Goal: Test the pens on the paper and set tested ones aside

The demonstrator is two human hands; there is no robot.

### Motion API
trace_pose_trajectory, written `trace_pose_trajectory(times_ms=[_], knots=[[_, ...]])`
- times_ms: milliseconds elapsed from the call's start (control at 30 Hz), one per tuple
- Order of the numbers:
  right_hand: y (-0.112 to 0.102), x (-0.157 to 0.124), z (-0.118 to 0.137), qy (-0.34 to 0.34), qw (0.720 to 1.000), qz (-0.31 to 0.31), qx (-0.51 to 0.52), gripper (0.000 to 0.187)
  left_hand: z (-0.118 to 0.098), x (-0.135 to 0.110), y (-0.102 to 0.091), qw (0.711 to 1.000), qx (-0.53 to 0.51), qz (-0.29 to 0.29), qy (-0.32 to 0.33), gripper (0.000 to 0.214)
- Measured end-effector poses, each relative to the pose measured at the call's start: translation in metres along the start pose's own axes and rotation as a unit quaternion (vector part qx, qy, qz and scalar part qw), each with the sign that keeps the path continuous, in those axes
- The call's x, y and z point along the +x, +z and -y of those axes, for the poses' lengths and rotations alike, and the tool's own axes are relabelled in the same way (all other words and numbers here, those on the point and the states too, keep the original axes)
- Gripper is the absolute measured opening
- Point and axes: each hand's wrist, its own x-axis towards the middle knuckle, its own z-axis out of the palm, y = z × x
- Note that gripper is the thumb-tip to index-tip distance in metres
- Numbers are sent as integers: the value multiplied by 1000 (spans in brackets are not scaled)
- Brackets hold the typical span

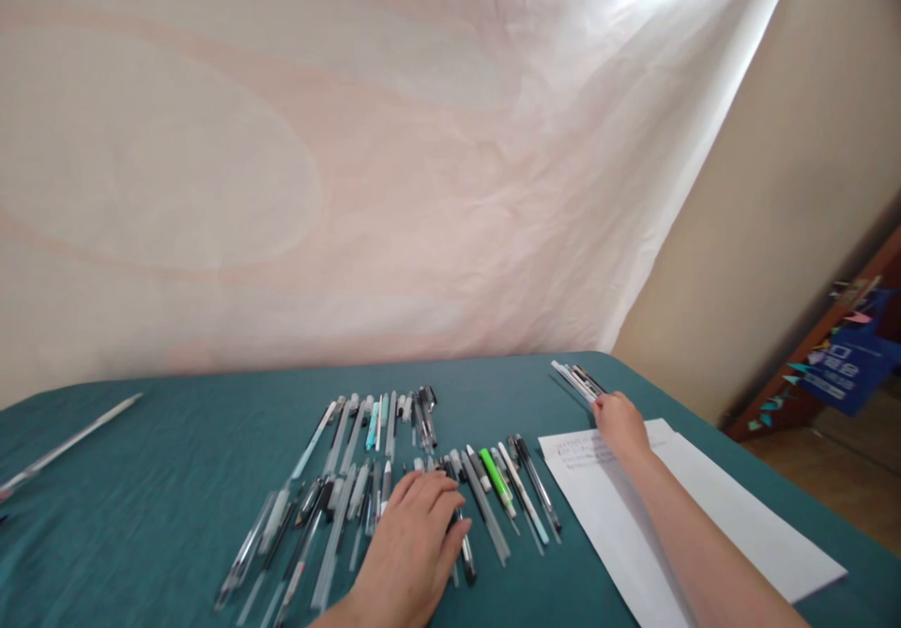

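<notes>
My left hand [415, 543] lies palm down on the teal table [169, 440], fingers stretched over a spread of several pens [352, 478]. A green pen [496, 478] lies just right of its fingertips. My right hand [619, 421] reaches across a white paper sheet [718, 515] toward the far right. Its fingers are curled at the near end of a small bundle of pens [578, 379]. Whether they grip the bundle is hidden.
A single long pen [70, 442] lies apart at the far left of the table. A pale cloth backdrop [352, 159] hangs behind the table. At the right, past the table's edge, stands a wooden shelf with blue items [837, 365].
</notes>
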Motion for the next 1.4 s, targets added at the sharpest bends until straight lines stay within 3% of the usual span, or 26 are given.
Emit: trace_pose_trajectory(times_ms=[333,633,700,800,933,1033,1167,1400], knots=[[11,-1,-4,11,1000,-11,3,24,-1,0,1,1000,-4,15,-11,22],[-21,-14,20,10,998,-31,46,27,-4,-1,1,1000,-8,11,-17,18],[-32,-15,30,-6,997,-5,75,27,-4,-1,1,1000,-9,11,-15,18],[-46,-18,49,-55,985,84,140,23,-2,-1,1,1000,-13,7,-14,18],[-59,-34,77,-128,940,221,226,20,0,-3,5,1000,-20,1,-12,17],[-63,-50,90,-147,914,287,249,15,2,-4,6,1000,-25,-3,-5,18],[-59,-62,96,-135,902,332,240,13,2,-5,7,1000,-31,0,1,17],[-53,-68,96,-130,904,357,197,38,2,-3,6,999,-31,6,3,17]])
